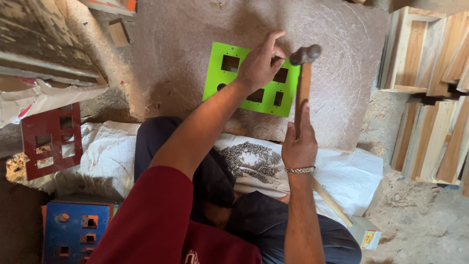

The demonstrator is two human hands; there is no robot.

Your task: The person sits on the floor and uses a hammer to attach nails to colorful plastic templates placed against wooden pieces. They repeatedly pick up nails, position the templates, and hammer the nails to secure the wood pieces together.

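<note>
Pinching nail on green plate w/ left hand, right hand gripping hammer

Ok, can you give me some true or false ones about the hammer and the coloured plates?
1. The right hand holds a hammer by its wooden handle. True.
2. The left hand rests on a red plate. False: it rests on the green plate; the red plate lies far off to the side.
3. A pile of nails lies on the white sack. True.
4. The blue plate lies under the hammer head. False: it is down in the near corner, away from both hands.
5. The green plate has no holes. False: it has several cut-outs.
</note>
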